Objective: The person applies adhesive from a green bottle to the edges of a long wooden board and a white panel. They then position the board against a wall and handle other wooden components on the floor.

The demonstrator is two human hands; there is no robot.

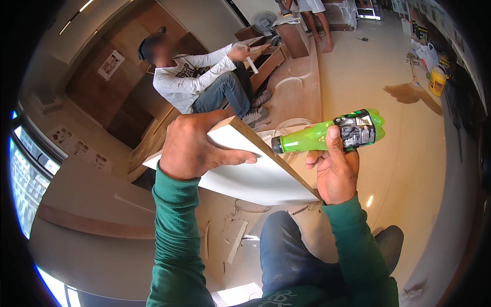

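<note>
My left hand (192, 146) grips the near-left corner of a white board (245, 176), its thumb lying across the white face and its fingers going over the far side. The board's raw brown edge (273, 156) faces up and runs toward the right. In my right hand (337, 176) is a green plastic bottle (312, 135) with a dark label and a black cap. The bottle lies nearly level, its cap end pointing left and close to the board's edge. Whether the cap touches the edge I cannot tell.
A seated person (194, 77) works at the far left beside a long wooden panel (302, 92). Pale curled strips (294, 123) lie behind the board. Scraps (238, 243) litter the floor near my knee. A broom (411, 92) and a yellow bucket (438, 80) are at the right.
</note>
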